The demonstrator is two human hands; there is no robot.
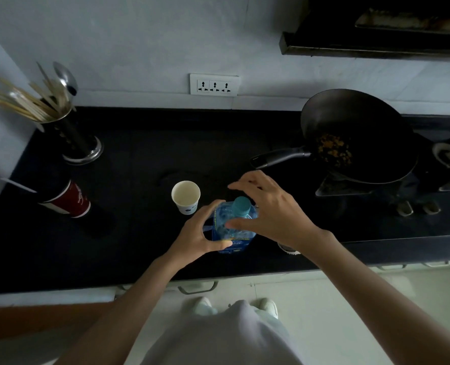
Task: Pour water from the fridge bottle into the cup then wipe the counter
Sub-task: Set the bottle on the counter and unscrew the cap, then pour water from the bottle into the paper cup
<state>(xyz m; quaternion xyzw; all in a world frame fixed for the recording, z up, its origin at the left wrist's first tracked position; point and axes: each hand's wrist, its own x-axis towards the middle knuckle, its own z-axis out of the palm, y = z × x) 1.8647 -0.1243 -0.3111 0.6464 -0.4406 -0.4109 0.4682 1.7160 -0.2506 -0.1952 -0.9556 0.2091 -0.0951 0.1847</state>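
bottle [234, 227] lower body partly hidden behind left hand [200, 233], label print too small to read, small round object [287, 247] mostly hidden under right hand [268, 209] wrist, range hood [376, 27] cut off by top-right edge, cup [186, 196] logo illegible

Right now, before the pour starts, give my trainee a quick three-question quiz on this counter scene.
1. True or false: the cap is already off the water bottle.
2. Which side of the bottle does the paper cup stand on, from the person's view? A) left B) right C) behind the wok
3. Fill in: the left hand grips the bottle's ____, while the right hand hovers over its top.

Key
1. False, the teal cap is on.
2. A, the cup stands upright just left of the bottle, apart from it.
3. Body.
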